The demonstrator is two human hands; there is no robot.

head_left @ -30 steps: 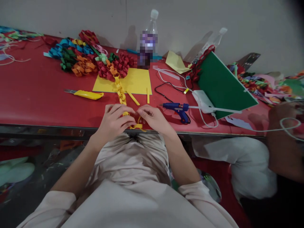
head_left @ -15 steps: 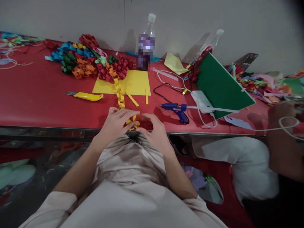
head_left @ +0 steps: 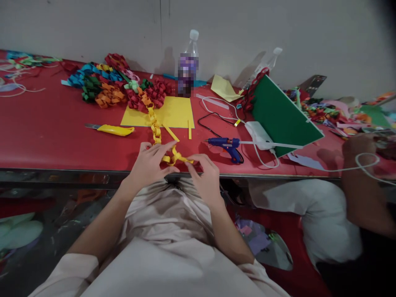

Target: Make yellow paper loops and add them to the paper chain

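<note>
At the table's front edge, a yellow paper chain [head_left: 156, 133] runs toward me and passes behind the fingers of my left hand [head_left: 147, 164]. That hand is curled around the chain's near links, its thumb and forefinger spread on either side of them. A loose yellow strip end [head_left: 188, 160] sticks out to the right from the last link. My right hand [head_left: 206, 175] pinches this end between thumb and forefinger. Two cut yellow strips [head_left: 189, 129] lie just beyond my hands, by a yellow sheet [head_left: 181, 111]. Part of the chain is hidden by my left fingers.
A blue glue gun [head_left: 224, 143] lies right of my hands, wired near a white power block [head_left: 258, 134]. Left is a yellow cutter [head_left: 116, 130] with its blade out. Behind stand a bottle [head_left: 188, 62], coloured chains [head_left: 109, 97] and a green board [head_left: 278, 111]. Another person's arm [head_left: 360, 177] rests at right.
My right hand has closed on the yellow strip end, which now stretches out from the chain. Before, its fingers were apart beside the links. The camera view has shifted slightly.
</note>
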